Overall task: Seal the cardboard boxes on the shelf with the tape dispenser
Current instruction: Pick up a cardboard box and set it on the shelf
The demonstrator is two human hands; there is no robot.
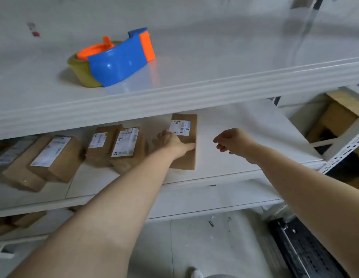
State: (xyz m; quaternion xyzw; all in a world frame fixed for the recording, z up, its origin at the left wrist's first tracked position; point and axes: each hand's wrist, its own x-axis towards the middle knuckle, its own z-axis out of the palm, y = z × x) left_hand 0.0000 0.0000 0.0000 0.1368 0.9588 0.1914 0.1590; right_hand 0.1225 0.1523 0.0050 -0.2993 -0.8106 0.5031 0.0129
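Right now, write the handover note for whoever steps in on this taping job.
Left hand: grip closed on the rightmost box, middle shelf.
Right hand: loosely curled, empty, beside that box.
Tape dispenser: untouched on the upper shelf.
Other labelled boxes lie left on the middle shelf.
Done: no fresh tape visible.
Left: fetch the dispenser, seal each box.
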